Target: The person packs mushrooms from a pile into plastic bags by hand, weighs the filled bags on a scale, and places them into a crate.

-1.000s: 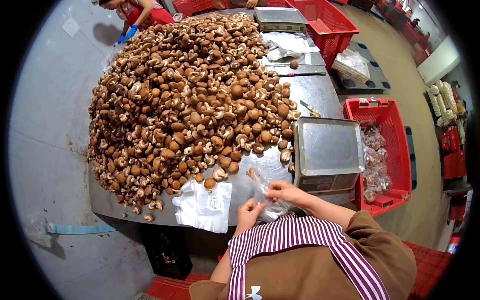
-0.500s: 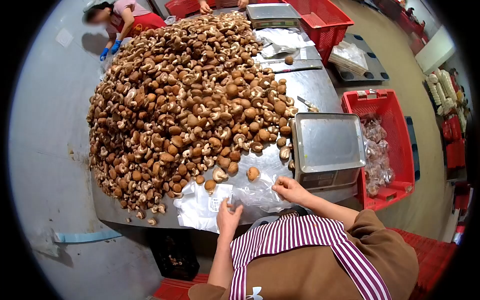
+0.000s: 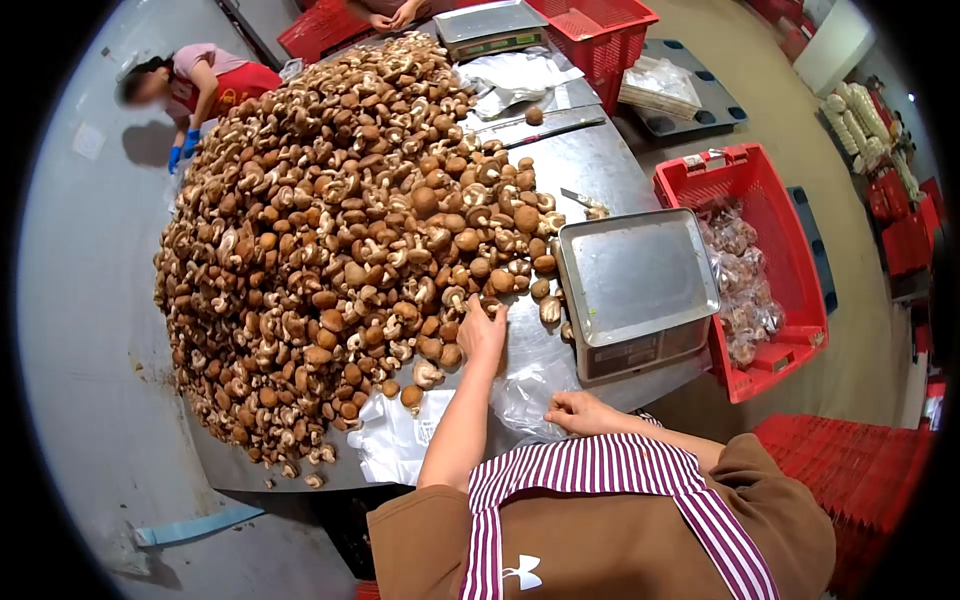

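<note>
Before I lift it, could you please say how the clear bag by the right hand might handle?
The clear bag will probably flop, since its thin film lies creased. It may slide easily over the metal table, given its glossy surface.

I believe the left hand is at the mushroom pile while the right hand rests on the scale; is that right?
Not quite: the head view shows the right hand at the clear bag, not on the scale. The left hand is indeed at the mushroom pile.

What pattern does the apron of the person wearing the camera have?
Purple and white stripes, clearest in the head view.
</note>
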{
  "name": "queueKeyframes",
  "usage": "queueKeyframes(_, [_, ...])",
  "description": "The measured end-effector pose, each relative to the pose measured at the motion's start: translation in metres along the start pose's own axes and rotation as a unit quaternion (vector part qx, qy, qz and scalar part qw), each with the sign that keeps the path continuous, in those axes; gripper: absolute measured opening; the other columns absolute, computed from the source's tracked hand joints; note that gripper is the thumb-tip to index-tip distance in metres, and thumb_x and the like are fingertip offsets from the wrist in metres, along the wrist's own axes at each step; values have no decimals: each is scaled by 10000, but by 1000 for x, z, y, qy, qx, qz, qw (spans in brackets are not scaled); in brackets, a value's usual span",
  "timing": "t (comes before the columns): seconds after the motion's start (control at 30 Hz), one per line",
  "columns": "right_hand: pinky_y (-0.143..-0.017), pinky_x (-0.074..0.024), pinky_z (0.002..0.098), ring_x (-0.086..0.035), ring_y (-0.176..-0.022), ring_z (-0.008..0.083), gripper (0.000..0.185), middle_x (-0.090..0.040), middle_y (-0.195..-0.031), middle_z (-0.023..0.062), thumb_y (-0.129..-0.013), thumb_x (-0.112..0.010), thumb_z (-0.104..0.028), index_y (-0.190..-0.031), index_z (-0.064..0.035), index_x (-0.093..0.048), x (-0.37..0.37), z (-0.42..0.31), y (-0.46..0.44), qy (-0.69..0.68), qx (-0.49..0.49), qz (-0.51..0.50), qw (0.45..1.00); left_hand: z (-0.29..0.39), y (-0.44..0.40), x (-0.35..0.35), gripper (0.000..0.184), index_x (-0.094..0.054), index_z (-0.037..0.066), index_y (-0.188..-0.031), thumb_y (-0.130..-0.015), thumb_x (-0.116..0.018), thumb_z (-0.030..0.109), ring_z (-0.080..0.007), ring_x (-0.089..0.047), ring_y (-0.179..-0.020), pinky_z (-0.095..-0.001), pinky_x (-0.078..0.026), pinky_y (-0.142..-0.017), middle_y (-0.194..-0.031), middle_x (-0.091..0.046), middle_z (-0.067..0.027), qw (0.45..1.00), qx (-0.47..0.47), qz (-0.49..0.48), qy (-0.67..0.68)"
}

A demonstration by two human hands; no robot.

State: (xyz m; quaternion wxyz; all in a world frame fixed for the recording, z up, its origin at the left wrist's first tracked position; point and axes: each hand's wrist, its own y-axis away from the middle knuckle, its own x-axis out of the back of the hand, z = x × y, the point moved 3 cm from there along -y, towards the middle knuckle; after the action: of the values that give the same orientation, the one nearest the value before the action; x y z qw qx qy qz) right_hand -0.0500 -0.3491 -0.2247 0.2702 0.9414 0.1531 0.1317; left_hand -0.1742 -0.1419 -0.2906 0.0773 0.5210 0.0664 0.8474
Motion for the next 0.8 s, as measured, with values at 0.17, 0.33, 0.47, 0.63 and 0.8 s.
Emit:
queueKeyframes(0.17, [-538, -462, 307, -543, -565, 116, 272, -580, -655, 37, -968, -616, -283, -874, -31, -582, 4, 17, 2, -87, -58, 8, 995, -21, -4, -26, 442, -494, 88, -1291, -860, -593, 81, -280, -677, -812, -340, -532, -692, -923, -683, -147, 922, 16, -71, 380])
queueKeyframes(0.33, [-566, -472, 316, -562, -597, 130, 285, -597, -679, 53, -957, -626, -300, -874, -31, -589, 5, 19, -6, -37, -52, 3, 998, -33, 24, 1, 644, -405, 106, -1403, -807, -463, -130, -210, -684, -864, -252, -558, -665, -1095, -610, -110, 764, 101, -136, 622])
queueKeyframes(0.47, [-605, -480, 332, -582, -644, 153, 295, -610, -695, 73, -945, -634, -313, -874, -29, -593, 0, 19, -17, -6, -27, -10, 1000, -34, 42, 17, 687, -380, 102, -1440, -794, -445, -120, -235, -691, -893, -272, -578, -693, -1154, -593, -147, 712, 112, -161, 674])
queueKeyframes(0.63, [-627, -481, 338, -571, -662, 162, 295, -612, -705, 77, -943, -629, -316, -880, -30, -596, 1, 14, -22, -12, -33, -18, 999, -36, 54, 26, 549, -376, 98, -1429, -921, -582, 53, -201, -667, -844, -272, -551, -676, -1072, -607, -124, 648, 137, -184, 726])
queueKeyframes(0.8, [-636, -479, 332, -559, -668, 157, 294, -600, -711, 70, -954, -618, -314, -887, -29, -593, 5, 9, -24, -8, -53, -27, 998, -55, 53, 11, 429, -454, 78, -1350, -946, -596, 97, -157, -637, -783, -254, -514, -631, -1035, -605, -104, 699, 152, -160, 681])
